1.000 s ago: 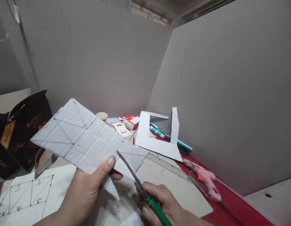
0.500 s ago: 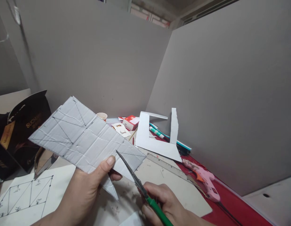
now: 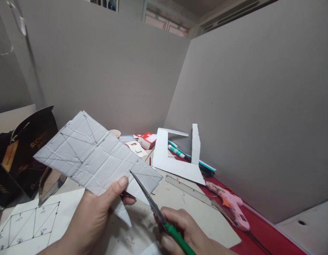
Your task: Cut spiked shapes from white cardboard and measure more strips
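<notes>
while left hand [image 3: 100,207] pinches cardboard [image 3: 102,161], right hand [image 3: 186,225] curls round scissors [image 3: 177,238]; black box [image 3: 23,164] (partly hidden) shows "suc"

Left hand [image 3: 100,209], lower centre: most fingers were hidden behind the white cardboard [image 3: 105,161]; the forearm [image 3: 60,244] ran off the bottom edge. Right hand [image 3: 186,223], lower centre: some fingers were masked by the scissors [image 3: 177,238], whose green handle was cut off at the bottom edge; only one blade was visible. Sketch sheet [image 3: 26,226], lower left: cropped at left and bottom, handwritten labels not clearly legible. Black box [image 3: 23,164], far left: cropped by the left edge. Paper cup [image 3: 115,133], left of centre: lower part was obscured by the cardboard. Ruler [image 3: 185,187], right of centre: graduations were too small to read.
</notes>
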Motion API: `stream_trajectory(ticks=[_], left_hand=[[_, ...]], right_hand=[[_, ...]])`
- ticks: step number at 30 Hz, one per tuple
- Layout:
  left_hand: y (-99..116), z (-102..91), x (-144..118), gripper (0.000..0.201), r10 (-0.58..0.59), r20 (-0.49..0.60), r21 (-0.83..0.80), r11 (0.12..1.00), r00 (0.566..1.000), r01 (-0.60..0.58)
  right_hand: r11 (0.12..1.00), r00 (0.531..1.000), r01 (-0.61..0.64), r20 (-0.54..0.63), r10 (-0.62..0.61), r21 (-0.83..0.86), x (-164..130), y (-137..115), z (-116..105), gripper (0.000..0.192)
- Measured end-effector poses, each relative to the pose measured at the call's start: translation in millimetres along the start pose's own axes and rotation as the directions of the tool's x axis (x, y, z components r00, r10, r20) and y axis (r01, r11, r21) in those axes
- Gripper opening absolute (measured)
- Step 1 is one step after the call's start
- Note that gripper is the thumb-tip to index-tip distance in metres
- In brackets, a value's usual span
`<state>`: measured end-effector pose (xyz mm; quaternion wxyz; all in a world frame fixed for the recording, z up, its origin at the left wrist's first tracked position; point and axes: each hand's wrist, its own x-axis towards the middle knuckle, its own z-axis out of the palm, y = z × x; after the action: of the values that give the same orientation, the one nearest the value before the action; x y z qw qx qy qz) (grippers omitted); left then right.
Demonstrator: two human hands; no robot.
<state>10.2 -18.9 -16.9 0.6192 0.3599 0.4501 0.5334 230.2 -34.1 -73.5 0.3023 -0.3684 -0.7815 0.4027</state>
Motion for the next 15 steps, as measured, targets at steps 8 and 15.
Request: stream_trajectory(ticks=[8, 15], left_hand=[[24.8, -4.0, 17.1, 0.021, 0.192, -0.078, -0.114, 0.973, 0.978, -0.201], [56.5, -25.2, 28.9, 0.016, 0.231, 0.021, -0.045, 0.972, 0.973, -0.230]], right_hand=[[1.000, 1.000, 0.017, -0.008, -0.017, -0.014, -2.7, -19.4, -14.8, 0.040], [0.956, 0.994, 0.066, -0.104, -0.038, 0.287, -2.5, -1.1, -19.9, 0.047]])
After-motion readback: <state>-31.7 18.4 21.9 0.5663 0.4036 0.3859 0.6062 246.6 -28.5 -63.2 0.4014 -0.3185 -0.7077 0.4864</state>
